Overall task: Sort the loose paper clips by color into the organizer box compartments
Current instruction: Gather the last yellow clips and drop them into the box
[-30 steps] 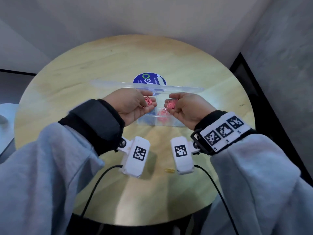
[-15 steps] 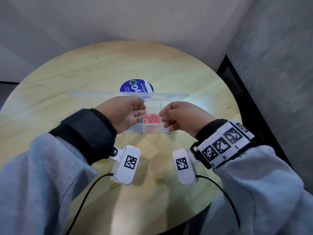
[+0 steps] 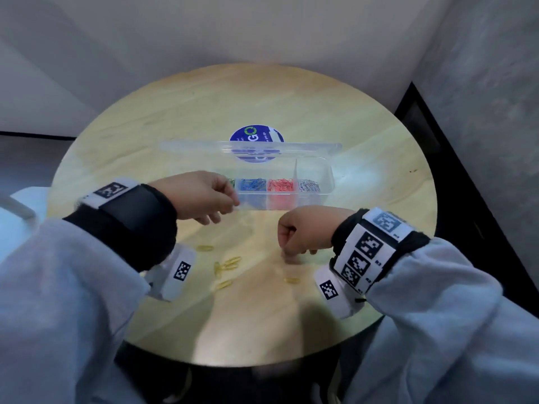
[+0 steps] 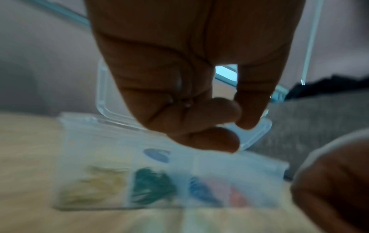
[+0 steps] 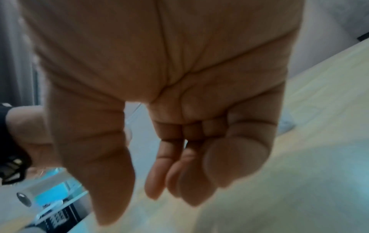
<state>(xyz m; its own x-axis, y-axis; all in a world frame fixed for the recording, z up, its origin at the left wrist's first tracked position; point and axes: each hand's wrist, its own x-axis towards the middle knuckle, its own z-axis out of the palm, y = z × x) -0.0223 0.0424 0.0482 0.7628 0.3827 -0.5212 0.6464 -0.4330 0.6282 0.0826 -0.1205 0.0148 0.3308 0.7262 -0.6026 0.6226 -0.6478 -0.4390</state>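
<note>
Clips [image 3: 228, 265], yellow bent wire, lay loose on the table [image 3: 379, 158] just before the box [image 3: 328, 182], probably the last colour left to sort. The clear plastic box sat lid-up, holding green, blue, red and silver clips in separate cells (yellow cell hidden in the head view). Left hand [image 3: 201, 196] hovered at the box's near edge, fingers curled on nothing visible; right hand [image 3: 303, 231] hung loosely curled and empty, fingertips down near the clips.

table: round pale wood [image 3: 204, 112] | walls: grey [image 3: 262, 30] | floor: dark strip right [image 3: 466, 185]
</note>
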